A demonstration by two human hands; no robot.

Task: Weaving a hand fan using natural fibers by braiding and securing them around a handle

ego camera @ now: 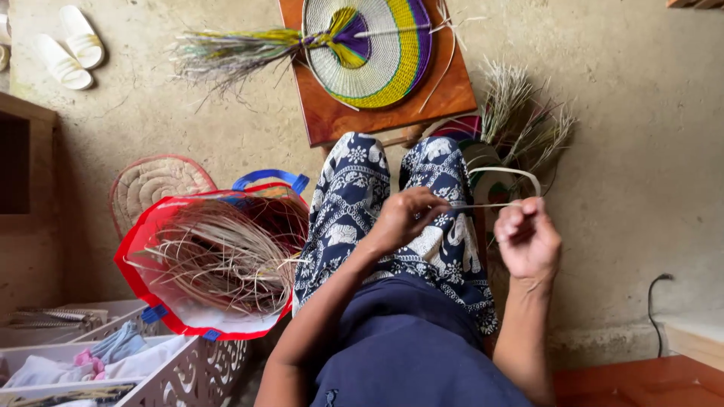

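Both hands pinching pale strip [494, 188]: left hand [407, 218] & right hand [528, 240]. Woven fan [377, 49] on stool [445, 102] mostly done, loose ends left.

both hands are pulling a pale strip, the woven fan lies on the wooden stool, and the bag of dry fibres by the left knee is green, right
Not quite. In the head view the bag is red with blue handles, not green. The rest holds: left hand and right hand hold the strip, and the fan lies on the stool.

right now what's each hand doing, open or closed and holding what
Left hand: closed, pinching one end of the pale strip.
Right hand: closed, fingers curled around the same strip's other end.
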